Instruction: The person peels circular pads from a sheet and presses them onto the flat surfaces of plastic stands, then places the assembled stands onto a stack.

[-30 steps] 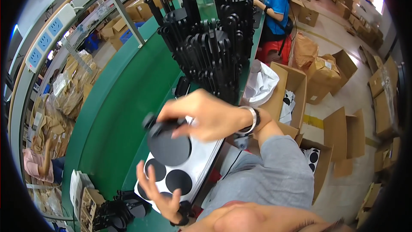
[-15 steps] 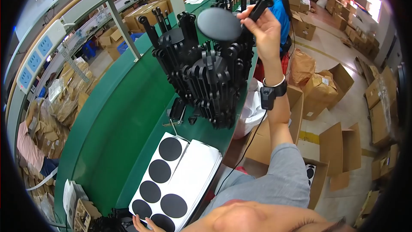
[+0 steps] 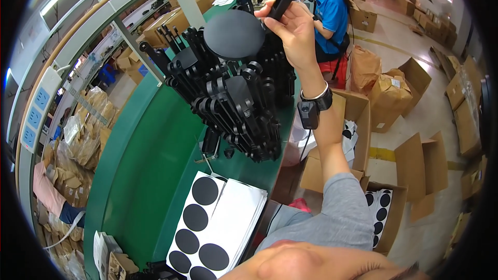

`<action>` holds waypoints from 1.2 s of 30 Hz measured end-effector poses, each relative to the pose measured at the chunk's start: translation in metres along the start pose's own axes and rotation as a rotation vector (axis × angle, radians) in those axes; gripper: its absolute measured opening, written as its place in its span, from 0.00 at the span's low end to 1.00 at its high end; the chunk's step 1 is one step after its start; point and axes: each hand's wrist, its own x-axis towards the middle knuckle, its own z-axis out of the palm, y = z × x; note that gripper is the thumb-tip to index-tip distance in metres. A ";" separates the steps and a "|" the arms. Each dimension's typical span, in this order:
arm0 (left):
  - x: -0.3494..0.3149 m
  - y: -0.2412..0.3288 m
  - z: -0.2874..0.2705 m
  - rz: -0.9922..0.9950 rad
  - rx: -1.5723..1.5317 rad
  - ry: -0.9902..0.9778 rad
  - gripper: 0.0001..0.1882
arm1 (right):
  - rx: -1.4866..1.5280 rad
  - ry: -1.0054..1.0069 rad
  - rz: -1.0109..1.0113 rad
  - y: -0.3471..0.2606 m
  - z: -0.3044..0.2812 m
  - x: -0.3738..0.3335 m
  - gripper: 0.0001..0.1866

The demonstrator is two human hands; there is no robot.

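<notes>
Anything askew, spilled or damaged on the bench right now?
I see no spill or damage. The white sheets on the green bench look slightly askew, their right-hand edges not lining up. The pile of black parts looks uneven, with long pieces jutting out at its left. The disc-ended part in the right hand looks intact.

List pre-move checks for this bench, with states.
1. Right grip holding the black bracket with round disc: ok, fingers and thumb are on its narrow arm.
2. Both hands visible: not ok, left grip is out of frame.
3. Held bracket clear of the black bracket pile: cannot tell, its disc overlaps the pile in view.
4. Black-dot sheet away from the held bracket: ok, it lies nearer the wearer on the green bench.
5. Wrist device clear of the disc: ok.
</notes>
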 end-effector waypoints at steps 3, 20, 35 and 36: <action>-0.009 -0.064 -0.015 -0.083 -0.012 0.124 0.12 | 0.046 -0.016 -0.019 -0.004 0.003 0.012 0.15; -0.023 -0.252 -0.047 -0.150 -0.127 -0.294 0.19 | 0.036 -0.909 0.250 0.034 0.050 0.047 0.18; 0.043 -0.123 -0.005 -0.443 -0.256 -0.774 0.25 | -0.206 -1.121 0.396 0.025 0.059 0.056 0.16; 0.050 -0.109 -0.003 -0.455 -0.223 -0.795 0.25 | -0.206 -1.125 0.398 0.026 0.061 0.057 0.16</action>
